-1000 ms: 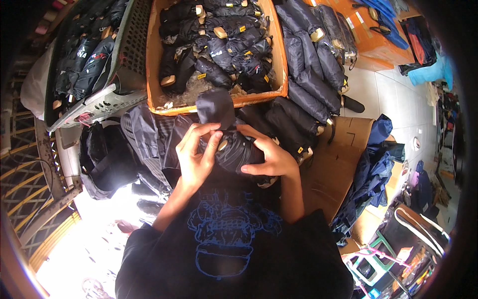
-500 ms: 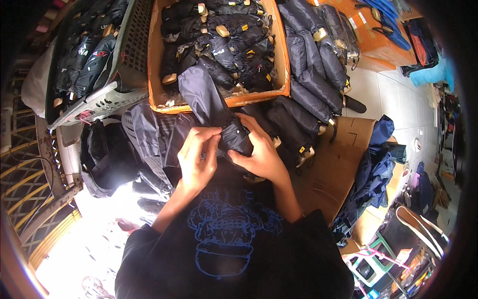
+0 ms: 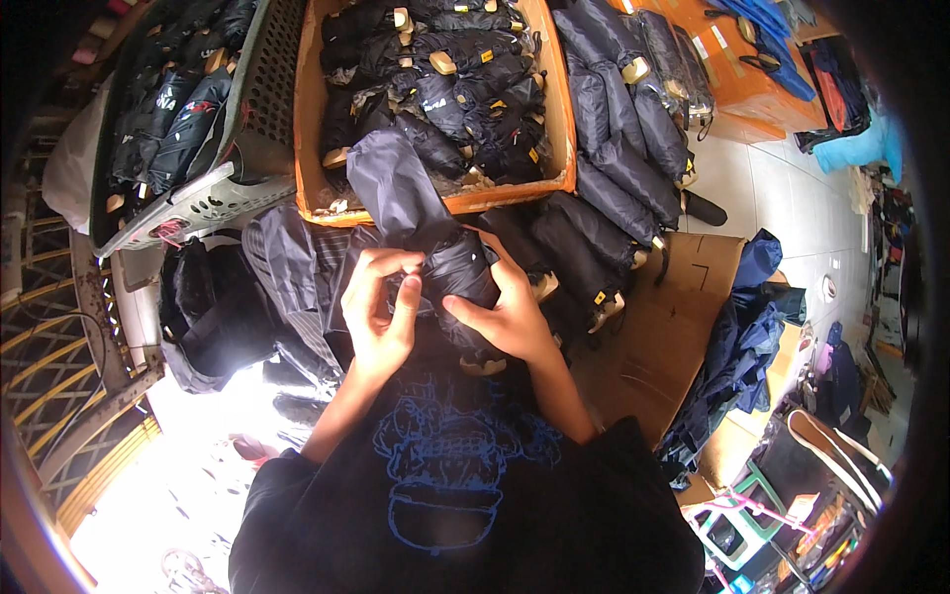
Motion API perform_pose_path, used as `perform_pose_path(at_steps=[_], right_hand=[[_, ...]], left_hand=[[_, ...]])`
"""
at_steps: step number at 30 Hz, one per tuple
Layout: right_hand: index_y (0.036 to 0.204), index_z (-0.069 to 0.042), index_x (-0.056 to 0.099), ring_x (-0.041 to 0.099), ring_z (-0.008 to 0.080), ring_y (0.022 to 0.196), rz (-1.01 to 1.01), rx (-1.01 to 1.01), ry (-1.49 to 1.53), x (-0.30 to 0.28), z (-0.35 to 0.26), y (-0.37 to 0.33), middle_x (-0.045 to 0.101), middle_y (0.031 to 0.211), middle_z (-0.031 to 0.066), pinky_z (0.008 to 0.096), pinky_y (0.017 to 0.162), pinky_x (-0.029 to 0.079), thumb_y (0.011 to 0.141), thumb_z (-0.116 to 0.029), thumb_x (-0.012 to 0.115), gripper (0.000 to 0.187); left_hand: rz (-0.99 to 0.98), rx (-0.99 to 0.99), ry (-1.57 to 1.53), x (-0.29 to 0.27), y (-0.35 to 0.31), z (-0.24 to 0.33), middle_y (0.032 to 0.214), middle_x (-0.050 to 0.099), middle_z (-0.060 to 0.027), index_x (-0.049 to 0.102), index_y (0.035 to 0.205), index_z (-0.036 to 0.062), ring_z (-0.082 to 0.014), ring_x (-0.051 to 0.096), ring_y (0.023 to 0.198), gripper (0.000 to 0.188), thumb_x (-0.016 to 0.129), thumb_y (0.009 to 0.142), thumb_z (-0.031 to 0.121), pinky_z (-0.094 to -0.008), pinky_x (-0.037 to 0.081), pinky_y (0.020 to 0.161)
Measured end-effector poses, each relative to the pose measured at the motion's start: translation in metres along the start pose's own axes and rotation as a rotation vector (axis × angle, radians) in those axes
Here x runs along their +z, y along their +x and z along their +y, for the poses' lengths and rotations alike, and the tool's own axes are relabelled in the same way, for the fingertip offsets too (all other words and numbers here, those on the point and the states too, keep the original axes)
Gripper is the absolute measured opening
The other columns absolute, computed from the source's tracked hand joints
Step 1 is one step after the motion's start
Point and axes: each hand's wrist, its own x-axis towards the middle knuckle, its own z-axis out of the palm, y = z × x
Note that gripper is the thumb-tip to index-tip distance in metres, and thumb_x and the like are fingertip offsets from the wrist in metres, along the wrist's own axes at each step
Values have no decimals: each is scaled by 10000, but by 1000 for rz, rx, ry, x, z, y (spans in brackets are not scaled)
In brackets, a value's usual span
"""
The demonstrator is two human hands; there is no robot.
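Observation:
A folded black umbrella (image 3: 461, 272) lies in front of my chest, its pale handle tip (image 3: 483, 366) toward me. Its far end sits in a dark fabric sleeve (image 3: 396, 183), which sticks out limp past it, over the orange box's near edge. My right hand (image 3: 507, 312) wraps the umbrella from the right, thumb across the top. At the sleeve's mouth, on the left side, my left hand (image 3: 381, 307) has thumb and forefinger bent close together at the fabric edge; the exact pinch is partly hidden.
An orange-edged box (image 3: 435, 210) full of folded umbrellas stands ahead. Left of it is a grey plastic basket (image 3: 233, 183) with more. Sleeved umbrellas (image 3: 618, 183) are stacked at right, beside a cardboard flap (image 3: 663, 337) and navy fabric (image 3: 742, 346). Dark cloth (image 3: 213, 307) lies at left.
The umbrella and its sleeve have shifted slightly left and toward me, and the pale handle tip now shows below my right hand. My left hand has moved slightly left, its thumb lower.

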Motion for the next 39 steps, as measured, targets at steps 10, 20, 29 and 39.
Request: perform_pose_path(at_steps=[10, 20, 29, 39], right_hand=[[1060, 52, 579, 609, 110, 835, -22, 264, 385, 2, -4, -4, 648, 936, 63, 272, 754, 507, 758, -91, 751, 375], [1113, 34, 566, 595, 139, 914, -172, 346, 349, -6, -2, -4, 627, 1004, 78, 304, 828, 482, 756, -125, 758, 435], [1113, 39, 561, 582, 129, 911, -143, 288, 332, -7, -2, -3, 620, 993, 69, 292, 810, 481, 755, -118, 755, 437], [1263, 36, 476, 545, 152, 1056, 24, 41, 113, 12, -2, 1, 554, 1179, 105, 306, 913, 454, 763, -50, 725, 565]], left_hand=[[34, -72, -312, 1, -3, -13, 1159, 416, -87, 496, 1188, -1, -172, 505, 985, 384, 628, 830, -39, -306, 442, 871], [182, 21, 401, -10, -4, -21, 956, 526, -72, 553, 1048, 14, -163, 525, 807, 337, 698, 745, -4, -293, 440, 754], [100, 135, 614, -17, 8, -15, 819, 654, -78, 656, 867, 37, -215, 596, 737, 152, 703, 730, -8, -324, 469, 707], [201, -190, 286, 0, -6, -2, 727, 663, -67, 641, 911, 17, -99, 603, 652, 95, 687, 827, 22, -249, 467, 629]])
